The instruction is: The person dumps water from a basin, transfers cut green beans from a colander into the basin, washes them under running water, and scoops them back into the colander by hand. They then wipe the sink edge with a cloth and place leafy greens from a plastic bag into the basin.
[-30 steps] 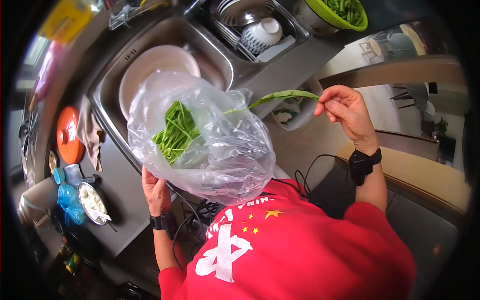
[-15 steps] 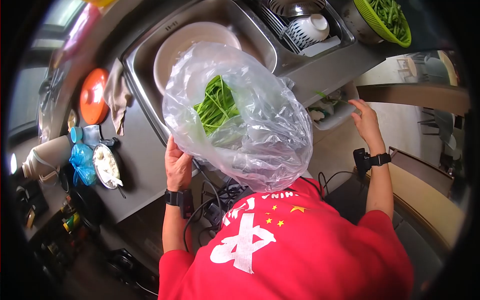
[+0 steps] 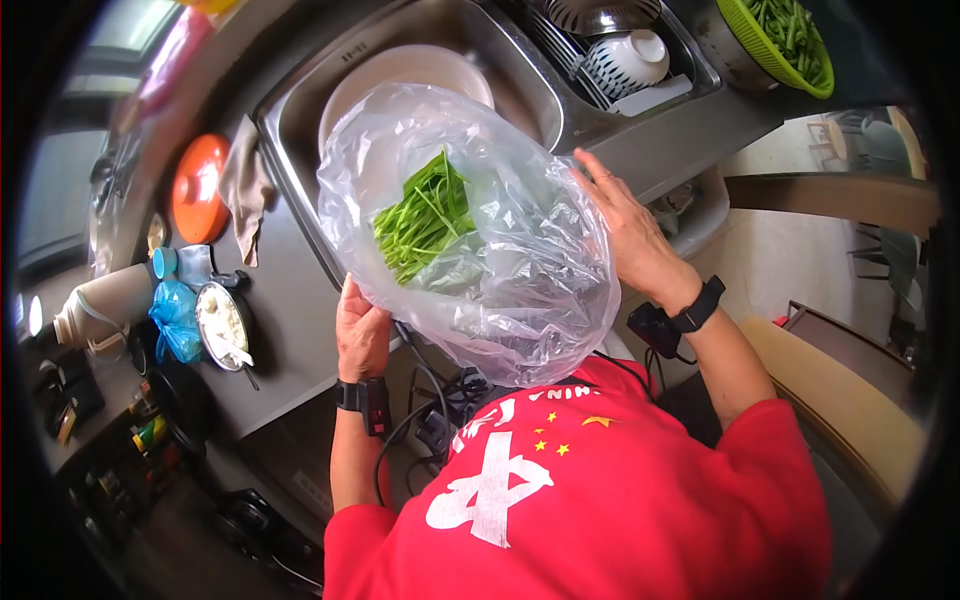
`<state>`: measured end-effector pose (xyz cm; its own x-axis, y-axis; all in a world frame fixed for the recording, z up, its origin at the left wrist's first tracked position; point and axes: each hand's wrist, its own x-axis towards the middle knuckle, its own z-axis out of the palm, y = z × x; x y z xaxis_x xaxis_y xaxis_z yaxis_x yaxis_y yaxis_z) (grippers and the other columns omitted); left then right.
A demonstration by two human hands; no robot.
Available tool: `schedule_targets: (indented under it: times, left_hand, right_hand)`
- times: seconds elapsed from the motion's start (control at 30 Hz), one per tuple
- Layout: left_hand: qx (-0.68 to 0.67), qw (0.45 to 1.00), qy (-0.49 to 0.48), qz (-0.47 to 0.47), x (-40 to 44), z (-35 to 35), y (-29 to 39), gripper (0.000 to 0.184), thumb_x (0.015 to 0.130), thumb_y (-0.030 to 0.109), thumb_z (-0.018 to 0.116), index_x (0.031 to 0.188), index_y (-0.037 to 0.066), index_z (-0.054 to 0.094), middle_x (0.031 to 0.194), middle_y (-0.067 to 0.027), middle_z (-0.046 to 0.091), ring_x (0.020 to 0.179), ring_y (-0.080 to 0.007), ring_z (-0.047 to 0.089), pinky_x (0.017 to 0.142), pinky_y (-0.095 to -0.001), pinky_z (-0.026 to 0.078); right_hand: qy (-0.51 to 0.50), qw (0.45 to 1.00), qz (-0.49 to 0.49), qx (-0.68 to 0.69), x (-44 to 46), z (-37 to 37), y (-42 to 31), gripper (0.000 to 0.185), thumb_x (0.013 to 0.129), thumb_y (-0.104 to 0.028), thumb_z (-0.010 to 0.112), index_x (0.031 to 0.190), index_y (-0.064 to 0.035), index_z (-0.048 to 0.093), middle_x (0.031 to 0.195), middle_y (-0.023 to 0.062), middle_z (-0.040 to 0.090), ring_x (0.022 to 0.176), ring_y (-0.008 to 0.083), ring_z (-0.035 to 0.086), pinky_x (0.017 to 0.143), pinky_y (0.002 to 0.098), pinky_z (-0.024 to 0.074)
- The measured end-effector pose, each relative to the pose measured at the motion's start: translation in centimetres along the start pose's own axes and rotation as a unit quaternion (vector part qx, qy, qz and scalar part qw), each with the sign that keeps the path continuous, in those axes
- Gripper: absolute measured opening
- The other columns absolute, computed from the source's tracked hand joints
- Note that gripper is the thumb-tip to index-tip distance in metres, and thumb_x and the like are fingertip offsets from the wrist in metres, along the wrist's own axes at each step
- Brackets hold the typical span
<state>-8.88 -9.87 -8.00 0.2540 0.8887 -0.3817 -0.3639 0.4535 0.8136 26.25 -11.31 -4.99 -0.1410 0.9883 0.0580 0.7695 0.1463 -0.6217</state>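
A clear plastic bag (image 3: 530, 250) hangs wide-mouthed in front of my body, over the near edge of the sink. Green leafy stalks (image 3: 425, 215) lie inside it, seen through its opening. My left hand (image 3: 362, 335) pinches the bag's rim at the lower left, with the fingertips partly behind the plastic. At the bag's right side is my right hand (image 3: 630, 235), its fingers stretched out and lying against the plastic. Behind the bag, a large pale basin (image 3: 440, 65) sits in the steel sink (image 3: 290, 130), partly covered from view.
Right of the sink are a patterned bowl (image 3: 625, 65) in a rack and a green basket (image 3: 765, 45) of green beans. A translucent bin (image 3: 710, 215) is below the counter edge. On the left stand an orange lid (image 3: 200, 188), a cloth (image 3: 243, 185) and a pan (image 3: 222, 325) with white food.
My right hand has come from above the bin leftward to the bag's side. The green scrap it was near is no longer seen there. My left hand stays on the rim.
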Motion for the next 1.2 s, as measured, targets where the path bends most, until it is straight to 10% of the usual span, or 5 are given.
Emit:
schedule_targets:
  times: [0.5, 0.7, 0.73, 0.87, 1.2]
  left_hand:
    - [0.064, 0.997, 0.036, 0.004, 0.4, -0.5, -0.2, 0.048, 0.096, 0.017, 0.044, 0.140, 0.001, 0.036, 0.133, -0.0172, 0.048, 0.122, -0.0255, 0.049, 0.099, -0.0389, 0.045]
    - [-0.032, 0.996, 0.062, -0.049, 1.5, -2.1, -0.6, 0.036, 0.100, 0.014, 0.039, 0.133, 0.000, 0.041, 0.132, -0.0115, 0.051, 0.119, -0.0242, 0.052, 0.101, -0.0403, 0.040]
    - [-0.058, 0.993, 0.087, -0.053, 1.4, -0.8, -0.2, 0.023, 0.099, 0.014, 0.042, 0.117, 0.002, 0.052, 0.107, -0.0029, 0.059, 0.096, -0.0107, 0.056, 0.083, -0.0249, 0.045]
    - [-0.012, 0.996, 0.062, -0.059, 1.7, -1.2, -0.2, 0.039, 0.101, 0.018, 0.036, 0.136, 0.001, 0.038, 0.130, -0.0111, 0.050, 0.117, -0.0219, 0.051, 0.099, -0.0369, 0.040]
    - [-0.075, 0.997, -0.013, -0.017, 2.4, -1.7, 0.1, 0.040, 0.097, 0.018, 0.046, 0.132, -0.002, 0.043, 0.127, -0.0119, 0.054, 0.117, -0.0243, 0.052, 0.099, -0.0391, 0.041]
  right_hand:
    - [0.102, 0.990, -0.067, 0.067, 1.9, 0.1, 0.5, 0.019, 0.071, 0.003, 0.066, 0.090, -0.0004, 0.063, 0.088, 0.0113, 0.063, 0.082, 0.0311, 0.059, 0.073, 0.0381, 0.0480]
    - [0.124, 0.986, -0.102, 0.046, 3.2, -1.3, -0.6, 0.016, 0.073, 0.000, 0.069, 0.087, -0.0001, 0.063, 0.083, 0.0115, 0.062, 0.079, 0.0300, 0.059, 0.070, 0.0382, 0.0474]
    - [0.126, 0.986, -0.101, 0.050, 3.2, -1.3, -0.7, 0.016, 0.073, 0.000, 0.069, 0.087, 0.0000, 0.063, 0.083, 0.0115, 0.062, 0.079, 0.0299, 0.059, 0.069, 0.0381, 0.0474]
    - [0.120, 0.987, -0.093, 0.051, 2.3, -1.5, -0.4, 0.016, 0.072, 0.001, 0.070, 0.086, 0.0006, 0.063, 0.082, 0.0119, 0.062, 0.078, 0.0297, 0.059, 0.068, 0.0377, 0.0475]
    - [-0.095, 0.993, -0.026, 0.063, -0.9, -2.3, 0.0, 0.022, 0.071, 0.001, 0.071, 0.091, 0.0029, 0.063, 0.095, 0.0139, 0.060, 0.084, 0.0320, 0.059, 0.073, 0.0378, 0.0478]
